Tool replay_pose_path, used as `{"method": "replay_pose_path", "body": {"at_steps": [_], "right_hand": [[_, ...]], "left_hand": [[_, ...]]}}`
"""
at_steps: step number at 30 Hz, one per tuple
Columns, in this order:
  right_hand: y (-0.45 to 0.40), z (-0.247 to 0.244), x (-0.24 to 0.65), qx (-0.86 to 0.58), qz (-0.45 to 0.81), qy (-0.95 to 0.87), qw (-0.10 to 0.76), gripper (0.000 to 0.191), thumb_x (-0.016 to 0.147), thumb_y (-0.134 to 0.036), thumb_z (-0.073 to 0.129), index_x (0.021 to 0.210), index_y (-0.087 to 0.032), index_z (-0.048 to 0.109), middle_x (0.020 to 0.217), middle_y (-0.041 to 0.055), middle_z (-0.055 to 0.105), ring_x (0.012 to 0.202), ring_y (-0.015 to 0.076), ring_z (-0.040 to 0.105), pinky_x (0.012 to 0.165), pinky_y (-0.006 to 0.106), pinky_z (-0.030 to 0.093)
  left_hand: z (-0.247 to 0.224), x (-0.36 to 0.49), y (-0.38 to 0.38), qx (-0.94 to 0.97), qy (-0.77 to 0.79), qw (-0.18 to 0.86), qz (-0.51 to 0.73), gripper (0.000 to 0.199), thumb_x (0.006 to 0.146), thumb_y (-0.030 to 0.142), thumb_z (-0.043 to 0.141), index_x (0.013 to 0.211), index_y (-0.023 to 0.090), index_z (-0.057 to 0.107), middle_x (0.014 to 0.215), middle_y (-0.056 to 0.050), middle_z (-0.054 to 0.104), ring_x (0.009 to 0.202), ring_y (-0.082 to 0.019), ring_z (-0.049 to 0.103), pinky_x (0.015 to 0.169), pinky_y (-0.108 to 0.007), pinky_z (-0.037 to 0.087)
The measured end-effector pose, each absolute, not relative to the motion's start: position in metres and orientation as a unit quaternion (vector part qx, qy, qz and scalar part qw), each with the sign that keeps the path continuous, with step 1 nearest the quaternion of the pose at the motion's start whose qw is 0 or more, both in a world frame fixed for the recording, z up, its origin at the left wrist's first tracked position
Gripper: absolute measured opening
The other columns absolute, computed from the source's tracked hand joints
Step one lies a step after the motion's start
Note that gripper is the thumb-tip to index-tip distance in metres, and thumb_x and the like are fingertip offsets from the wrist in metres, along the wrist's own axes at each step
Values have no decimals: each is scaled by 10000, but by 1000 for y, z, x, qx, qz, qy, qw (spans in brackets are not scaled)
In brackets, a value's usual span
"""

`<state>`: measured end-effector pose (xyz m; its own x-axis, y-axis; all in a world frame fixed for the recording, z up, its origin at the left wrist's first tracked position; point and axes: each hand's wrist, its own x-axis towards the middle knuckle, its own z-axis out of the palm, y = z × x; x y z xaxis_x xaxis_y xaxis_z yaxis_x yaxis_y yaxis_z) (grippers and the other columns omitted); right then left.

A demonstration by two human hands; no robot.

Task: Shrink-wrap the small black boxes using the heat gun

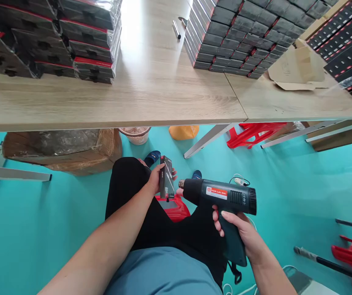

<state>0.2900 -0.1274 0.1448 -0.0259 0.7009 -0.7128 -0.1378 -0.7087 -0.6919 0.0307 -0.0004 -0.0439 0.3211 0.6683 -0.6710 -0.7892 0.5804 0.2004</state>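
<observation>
Dark box (166, 179) between left fingers (174, 173)

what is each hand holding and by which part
The right hand holds the heat gun by its handle; the left hand holds a slim dark box by its long sides.

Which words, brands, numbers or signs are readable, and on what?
"HUA LAI SHI", apparently: label on the heat gun.
Round emblem on that label: too small.
Too small or blurred: print on the box in the left hand, the gun's rear, a blue slipper, far-right boxes.
</observation>
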Motion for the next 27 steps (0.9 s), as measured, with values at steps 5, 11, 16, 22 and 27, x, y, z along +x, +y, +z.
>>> {"method": "replay_pose_path", "body": {"at_steps": [5, 11, 16, 22, 27], "right_hand": [[-147, 136, 291, -594, 702, -146, 364, 409, 757, -400, 848, 1056, -136, 759, 864, 86, 741, 655, 159, 642, 539, 242, 542], [-136, 127, 289, -598, 686, -122, 396, 373, 721, -384, 870, 992, -146, 774, 834, 70, 735, 649, 149, 638, 529, 224, 547], [-115, 122, 282, -580, 687, -81, 430, 347, 683, -347, 875, 942, -139, 778, 794, 58, 724, 643, 135, 633, 523, 201, 544], [-101, 131, 268, -572, 688, -150, 421, 310, 755, -360, 818, 962, -136, 765, 814, 63, 723, 640, 142, 639, 508, 216, 527], [-103, 146, 269, -576, 692, -316, 298, 376, 788, -400, 808, 1050, -136, 750, 867, 80, 732, 676, 180, 648, 553, 286, 536]], "left_hand": [[-25, 28, -2, -75, 281, 855, 430, 570, 854, 508, 552, 1247, 106, 651, 1112, -196, 742, 1046, -347, 718, 867, -502, 589], [-24, 26, -6, -32, 328, 872, 363, 629, 853, 565, 514, 1221, 85, 689, 1026, -201, 765, 901, -363, 733, 756, -469, 585], [-27, 22, -8, -10, 352, 890, 291, 640, 828, 573, 490, 1132, 59, 722, 887, -209, 766, 721, -352, 723, 664, -452, 561], [-29, 24, -8, -22, 363, 894, 262, 446, 844, 502, 569, 950, 107, 745, 750, -162, 749, 647, -303, 711, 651, -413, 574], [-27, 29, -5, -23, 384, 861, 331, 368, 910, 431, 556, 1006, 122, 732, 713, -107, 749, 630, -279, 724, 635, -396, 585]]}}
